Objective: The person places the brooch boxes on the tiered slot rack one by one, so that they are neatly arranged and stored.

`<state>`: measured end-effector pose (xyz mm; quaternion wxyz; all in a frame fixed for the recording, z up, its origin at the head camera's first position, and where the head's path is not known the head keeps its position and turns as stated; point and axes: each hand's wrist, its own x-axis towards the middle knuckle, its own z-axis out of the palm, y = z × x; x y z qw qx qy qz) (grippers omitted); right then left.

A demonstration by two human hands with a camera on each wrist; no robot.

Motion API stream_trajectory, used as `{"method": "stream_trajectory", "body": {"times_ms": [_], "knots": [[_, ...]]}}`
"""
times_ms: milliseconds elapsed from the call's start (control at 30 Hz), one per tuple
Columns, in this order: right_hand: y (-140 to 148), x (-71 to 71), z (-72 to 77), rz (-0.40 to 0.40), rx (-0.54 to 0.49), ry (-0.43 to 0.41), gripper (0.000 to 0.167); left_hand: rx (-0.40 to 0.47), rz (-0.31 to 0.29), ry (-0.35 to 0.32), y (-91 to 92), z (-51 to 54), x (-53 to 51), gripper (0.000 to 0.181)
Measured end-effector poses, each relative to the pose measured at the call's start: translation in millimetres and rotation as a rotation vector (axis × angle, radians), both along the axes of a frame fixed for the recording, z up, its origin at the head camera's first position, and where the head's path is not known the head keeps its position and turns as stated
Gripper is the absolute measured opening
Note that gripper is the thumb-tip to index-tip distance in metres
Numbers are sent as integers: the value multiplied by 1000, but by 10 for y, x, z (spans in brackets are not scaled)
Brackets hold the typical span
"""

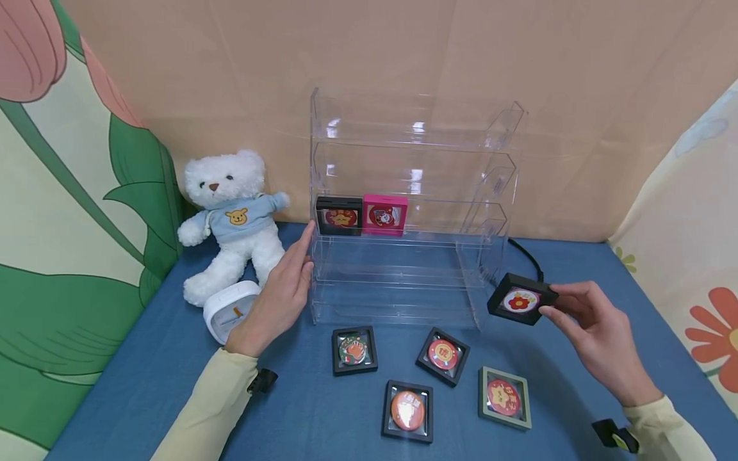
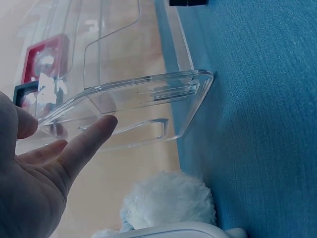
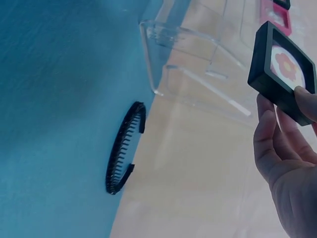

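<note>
The right hand (image 1: 599, 339) grasps a black display box (image 1: 521, 299) with a red-flower badge, pinching it between thumb and fingers, tilted, above the blue cloth (image 1: 305, 416) just off the right side of the clear acrylic rack (image 1: 398, 259). The left hand (image 1: 277, 291) grasps nothing, its fingers extended at the rack's left side panel; whether the fingertips touch it or stop just short is hard to tell. At the left end of the rack's third tier from the top, a black box with a gold-on-red badge (image 1: 340, 216) stands against a pink box (image 1: 385, 216). Four boxes lie in front of the rack: a black one with a green-rimmed badge (image 1: 354, 350) toward its left, a black one with a red badge (image 1: 442, 355) set askew, a black one with an orange badge (image 1: 407, 412) farther out, and a sage-green one (image 1: 504, 398) off its right front corner. A black toothed headband (image 3: 117, 148) lies beside the rack's right side. Left of the rack sits a white teddy bear (image 1: 236, 218) in a blue top.
</note>
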<state>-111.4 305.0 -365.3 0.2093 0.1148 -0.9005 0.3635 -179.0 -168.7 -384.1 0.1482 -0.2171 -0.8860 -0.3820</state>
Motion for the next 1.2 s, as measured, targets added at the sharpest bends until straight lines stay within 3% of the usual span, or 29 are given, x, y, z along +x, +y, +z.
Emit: {"method": "stream_trajectory", "body": {"times_ms": [667, 1200], "knots": [[-337, -225, 181, 108, -17, 47, 44, -6, 1, 35, 0, -7, -1, 66], [-561, -346, 267, 147, -35, 65, 47, -7, 5, 38, 5, -6, 7, 69]]}}
